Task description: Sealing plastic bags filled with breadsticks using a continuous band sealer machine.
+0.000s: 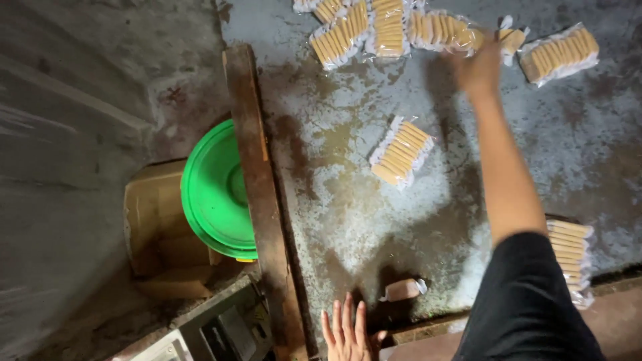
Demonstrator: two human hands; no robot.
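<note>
My right hand [478, 63] stretches far across the worn grey table [348, 200], its fingers on a clear packet of yellow biscuits [443, 30] in a row of several packets [364, 27] along the far edge. Whether it grips the packet is blurred. My left hand [346, 331] rests flat with fingers spread on the near edge, holding nothing. A small pale wrapped piece [403, 289] lies just right of it. One packet [401, 152] sits alone mid-table. Another packet [572, 257] lies beside my right sleeve.
A wooden beam [257, 187] borders the table's left side. Beyond it sit a green plastic bowl [214, 190], a cardboard box [157, 220] and a metal device [221, 327] on the concrete floor. One more packet [560, 53] lies far right.
</note>
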